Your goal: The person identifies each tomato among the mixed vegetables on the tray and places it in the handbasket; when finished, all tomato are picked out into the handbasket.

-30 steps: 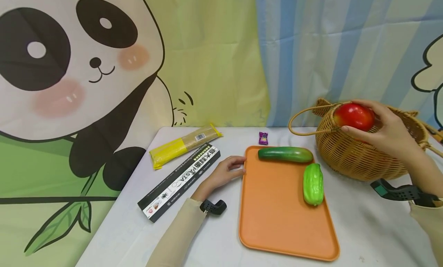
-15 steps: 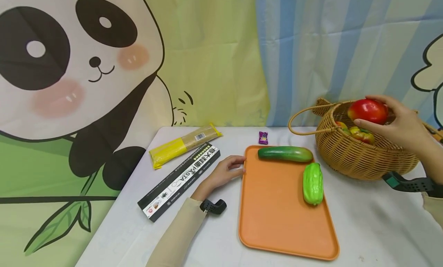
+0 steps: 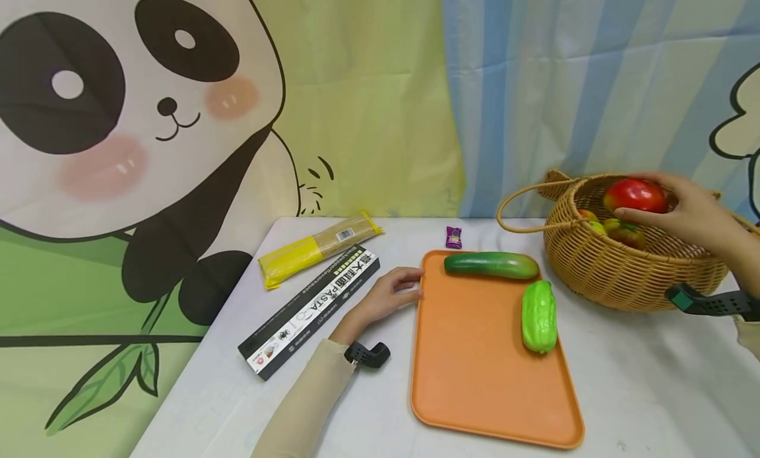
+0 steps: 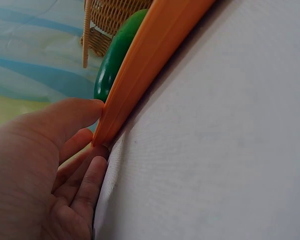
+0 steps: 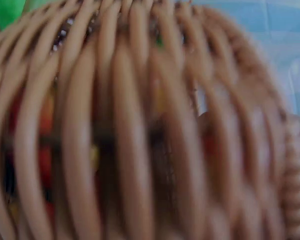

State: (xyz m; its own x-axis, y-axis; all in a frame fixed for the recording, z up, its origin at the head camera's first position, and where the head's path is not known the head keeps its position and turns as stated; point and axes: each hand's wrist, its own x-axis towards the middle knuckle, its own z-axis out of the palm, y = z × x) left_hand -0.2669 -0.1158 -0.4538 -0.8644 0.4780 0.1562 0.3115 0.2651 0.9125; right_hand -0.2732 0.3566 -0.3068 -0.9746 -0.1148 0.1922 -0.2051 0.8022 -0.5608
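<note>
In the head view, my right hand (image 3: pixel 697 210) grips a glossy red mango (image 3: pixel 636 195) between thumb and fingers, within the mouth of a wicker basket (image 3: pixel 629 276). Beneath the mango, several red, yellow and green fruits (image 3: pixel 625 233) show in the basket. The basket's woven wall (image 5: pixel 132 125) fills the right wrist view and hides the hand's grip there. My left hand (image 3: pixel 388 294) touches the left rim of an orange tray (image 3: pixel 475 372) with thumb and fingertips. A cucumber (image 3: pixel 491 265) lies along the tray's far end; a bright green ridged gourd (image 3: pixel 539 317) lies by its right side.
Left of the tray lie a black-and-white pasta box (image 3: pixel 309 313) and a yellow packet of dry noodles (image 3: pixel 320 248). A small purple wrapped sweet (image 3: pixel 454 237) lies behind the tray. The basket's handle (image 3: pixel 505 217) loops out leftward. A printed panda curtain (image 3: pixel 368 101) hangs behind the table.
My right hand has carried the mango rightward over the basket, then slightly down into its mouth, uncovering the fruits inside. My left hand has stayed at the tray's rim.
</note>
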